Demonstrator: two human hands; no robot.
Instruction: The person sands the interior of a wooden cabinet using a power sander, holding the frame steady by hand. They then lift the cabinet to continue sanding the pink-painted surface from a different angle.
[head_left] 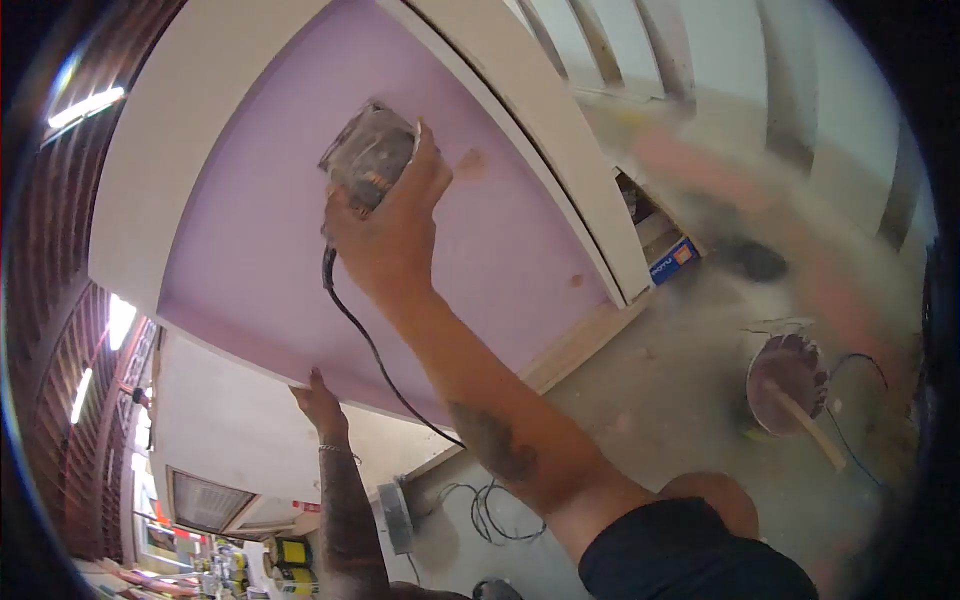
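Observation:
My right hand (395, 235) is wrapped round a dusty power sander (372, 155), which rests against the recessed purple face of a large panel (470, 250). A black cord hangs from the sander and curves down past my forearm. Lower down, my left hand (320, 408) grips the panel's lower edge, its thumb and a finger showing at the rim. A bracelet circles that wrist. Pale patches mark the purple surface near the sander and toward the lower right corner.
A bucket (785, 385) with a stick in it stands on the dusty floor at right. A blue box (673, 262) lies by the panel's right corner. Coiled cable (490, 512) and a grey cylindrical object (395, 515) are below. Yellow-labelled containers (290, 565) stand at lower left.

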